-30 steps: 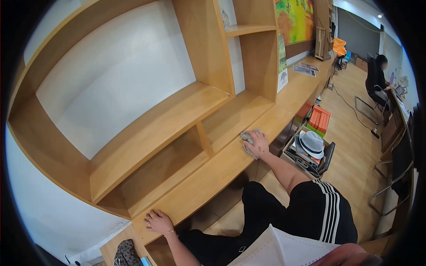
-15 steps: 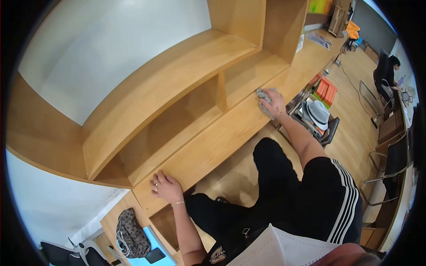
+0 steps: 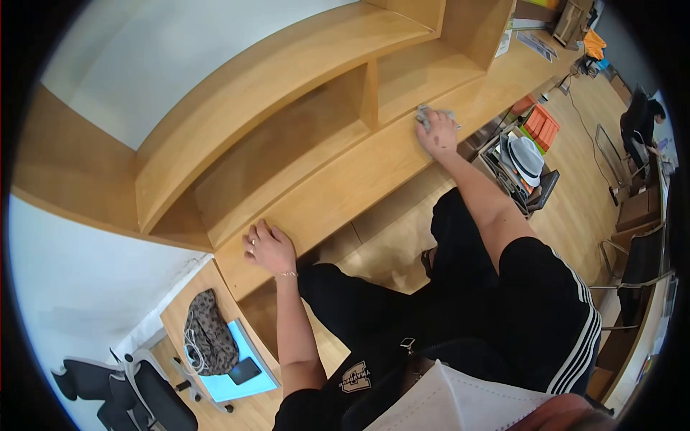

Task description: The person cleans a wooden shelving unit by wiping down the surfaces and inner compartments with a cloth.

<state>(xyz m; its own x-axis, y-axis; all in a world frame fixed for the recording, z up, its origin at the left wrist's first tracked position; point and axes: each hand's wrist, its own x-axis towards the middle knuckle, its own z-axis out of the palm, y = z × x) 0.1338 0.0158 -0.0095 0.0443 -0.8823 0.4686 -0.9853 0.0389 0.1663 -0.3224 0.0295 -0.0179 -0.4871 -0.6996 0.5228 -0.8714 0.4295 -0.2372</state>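
Observation:
A long wooden desk top (image 3: 338, 190) runs diagonally below a wooden shelf unit (image 3: 287, 86) with a curved side. My right hand (image 3: 437, 134) presses a crumpled grey cloth (image 3: 447, 117) onto the desk top, close to the shelf's divider; the cloth shows around the fingertips. Near the desk's left end, my left hand (image 3: 270, 248) lies on the wood with its fingers spread, a ring and a bracelet on it, and nothing in it.
At lower left, a side surface holds a patterned pouch (image 3: 208, 334), a white cable, a blue folder (image 3: 228, 388) and a dark phone (image 3: 245, 371). An office chair (image 3: 133, 395) stands beyond. A box with a hat (image 3: 525, 159) is on the floor; a person (image 3: 640, 129) sits at far right.
The view has tilted down and left, showing more of the side surface and the office chair. My right hand has turned on the cloth, which now sticks out to its right.

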